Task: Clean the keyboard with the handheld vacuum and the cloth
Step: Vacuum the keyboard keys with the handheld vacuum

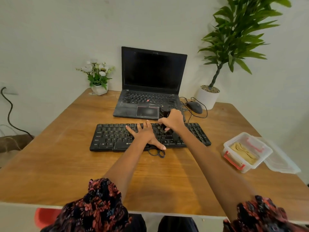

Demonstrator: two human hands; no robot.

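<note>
My sleeves (100,206): dark floral cloth at the near table edge, nearest of all to me.
Table (50,164): wooden; the keyboard lies at its middle.
Cable (157,152): a black loop touching the keyboard's near edge.
Keyboard (115,136): black, long axis running left to right; I read "Ctrl" and "Alt" on the near row and a logo starting "ZE".
My left hand (145,133): flat on the keys, fingers straight and spread, gripping nothing.
My right hand (173,121): fingers curled round the handheld vacuum (164,114), a black body standing upright on the keyboard's right-centre keys, nozzle down.
Box (247,151): clear, red clips, right of the keyboard, with a tan cloth (243,152) inside; its lid (282,162) just beside.
Laptop (150,91): open, screen dark, behind the keyboard.
Mouse (194,107): behind the keyboard's right end.
Flowers (97,76) and plant (234,39): farthest behind.
</note>
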